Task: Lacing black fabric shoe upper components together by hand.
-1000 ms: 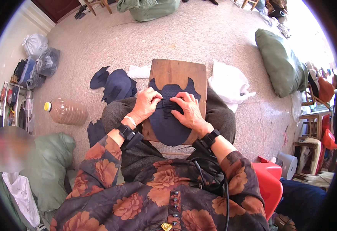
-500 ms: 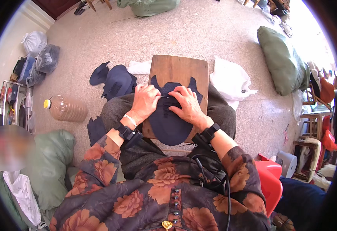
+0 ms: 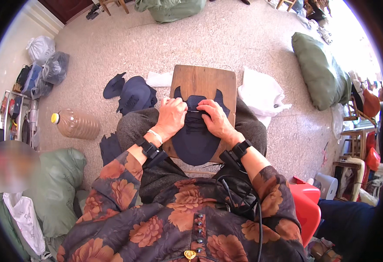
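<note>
Cloth piece (image 3: 196, 146): dark blue, flat, lying on a wooden board (image 3: 204, 76) between the person's knees, with the board's bare wood showing beyond its far end.
Middle strip: the hands meet over a dark, ridged band across the cloth, so the step in hand looks like fine fingertip work there, perhaps threading or fastening.
Pale line: something thin and light shows beside the right fingertips, too small to tell whether needle, thread or edge.
Left hand (image 3: 172, 117): fingers curled close together at the band's left side, knuckles up; whether they clamp anything, I cannot tell.
Right hand (image 3: 217, 118): fingers bent over the band's right side, thumb tucked just below them; whether they close on the cloth or merely press it, I cannot tell.
Next move: it seems to call for one hand steadying the band while the other works with a small, careful pinch; loose cloth could slip or pucker.
Rounded end: points toward the person's lap.
Horned end: two narrow tips point away from the person.
Long axis: runs from lap to far side, roughly in line with the board's length.
</note>
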`<action>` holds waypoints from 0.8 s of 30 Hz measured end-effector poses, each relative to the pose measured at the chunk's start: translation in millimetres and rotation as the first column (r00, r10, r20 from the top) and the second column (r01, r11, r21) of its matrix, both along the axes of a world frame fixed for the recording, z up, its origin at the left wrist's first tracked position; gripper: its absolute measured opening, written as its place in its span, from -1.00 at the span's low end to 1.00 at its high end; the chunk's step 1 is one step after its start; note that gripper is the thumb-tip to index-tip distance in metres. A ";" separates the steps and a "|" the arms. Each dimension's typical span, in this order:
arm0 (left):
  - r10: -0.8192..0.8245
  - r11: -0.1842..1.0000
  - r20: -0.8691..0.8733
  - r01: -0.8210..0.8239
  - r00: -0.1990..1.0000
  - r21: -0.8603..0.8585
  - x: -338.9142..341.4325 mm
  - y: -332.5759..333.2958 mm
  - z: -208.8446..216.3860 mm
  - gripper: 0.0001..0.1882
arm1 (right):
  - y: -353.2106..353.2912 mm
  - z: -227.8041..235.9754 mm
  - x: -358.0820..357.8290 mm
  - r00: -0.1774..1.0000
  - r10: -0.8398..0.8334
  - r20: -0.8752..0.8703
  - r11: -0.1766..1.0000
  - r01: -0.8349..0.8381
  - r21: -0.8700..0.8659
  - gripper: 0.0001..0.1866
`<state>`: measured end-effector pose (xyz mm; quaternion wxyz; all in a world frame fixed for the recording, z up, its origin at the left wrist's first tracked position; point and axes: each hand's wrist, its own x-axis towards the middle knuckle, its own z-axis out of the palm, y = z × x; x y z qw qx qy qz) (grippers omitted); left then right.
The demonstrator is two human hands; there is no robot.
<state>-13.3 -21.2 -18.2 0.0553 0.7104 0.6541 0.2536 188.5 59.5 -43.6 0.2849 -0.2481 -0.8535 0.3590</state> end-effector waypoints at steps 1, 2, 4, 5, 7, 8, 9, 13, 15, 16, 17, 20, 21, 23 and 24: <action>-0.043 0.999 -0.056 0.044 0.998 0.021 1.2 1.4 -0.3 -0.95 | 0.5 -1.2 0.1 1.000 -0.001 -0.010 1.000 0.001 0.005 -0.70; -0.040 0.999 -0.018 0.041 0.999 0.027 0.0 -0.1 0.1 -0.93 | -0.2 -2.5 0.4 1.000 -0.002 -0.011 1.000 0.002 0.009 -0.70; 0.016 0.999 0.056 -0.015 0.998 -0.033 -3.2 -3.3 0.9 -0.93 | 0.0 -1.9 0.4 1.000 -0.023 0.010 0.999 0.024 -0.030 -0.75; 0.080 0.993 0.127 -0.067 0.989 -0.102 -4.0 -5.1 0.8 -0.92 | 0.5 -2.0 -0.5 1.000 -0.027 0.010 0.999 0.027 -0.026 -0.75; 0.112 0.989 0.099 -0.102 0.989 -0.105 -4.4 -9.0 -1.1 -0.91 | -1.7 -0.9 -6.7 0.999 -0.049 -0.020 0.999 0.049 0.000 -0.79; 0.099 0.994 0.095 -0.093 0.991 -0.064 -2.1 -8.0 -3.2 -0.91 | -2.9 -0.3 -8.3 0.999 -0.048 -0.020 0.999 0.048 0.001 -0.79; 0.086 0.996 0.089 -0.084 0.992 -0.022 0.5 -6.7 -4.5 -0.91 | -3.8 0.5 -10.0 0.997 -0.078 -0.024 0.997 0.079 0.016 -0.81; 0.046 0.998 0.094 -0.043 0.995 -0.035 3.8 -1.7 -7.4 -0.91 | -4.2 2.8 -14.3 0.989 -0.147 0.015 0.988 0.147 0.053 -0.86; 0.049 0.997 0.149 -0.039 0.988 -0.069 0.4 -2.7 -6.3 -0.94 | -4.5 5.3 -16.2 0.989 -0.143 0.045 0.986 0.139 0.088 -0.87; 0.090 0.985 0.239 -0.051 0.967 -0.163 -1.6 -2.5 -5.1 -0.96 | -5.1 7.3 -17.9 0.987 -0.140 0.076 0.984 0.130 0.120 -0.88; 0.138 0.965 0.322 -0.054 0.937 -0.257 -3.0 -2.7 -4.2 -0.94 | -5.7 9.2 -19.9 0.988 -0.138 0.076 0.984 0.128 0.120 -0.88; 0.149 0.970 0.451 -0.040 0.880 -0.241 -2.1 -4.9 1.4 -0.86 | -4.0 9.4 -20.0 0.988 -0.134 0.077 0.984 0.124 0.127 -0.90; 0.150 0.970 0.452 -0.042 0.879 -0.240 -6.4 -4.5 -2.7 -0.86 | -1.5 8.6 -17.7 0.993 -0.107 0.054 0.989 0.100 0.107 -0.90; 0.081 0.980 0.467 0.014 0.881 -0.197 -16.4 -2.3 -10.7 -0.83 | 1.0 6.5 -12.7 0.997 -0.077 0.030 0.993 0.075 0.088 -0.91; 0.069 0.983 0.461 0.019 0.885 -0.185 -16.5 -2.6 -10.3 -0.85 | 0.9 7.0 -10.5 0.998 -0.066 0.018 0.995 0.064 0.072 -0.90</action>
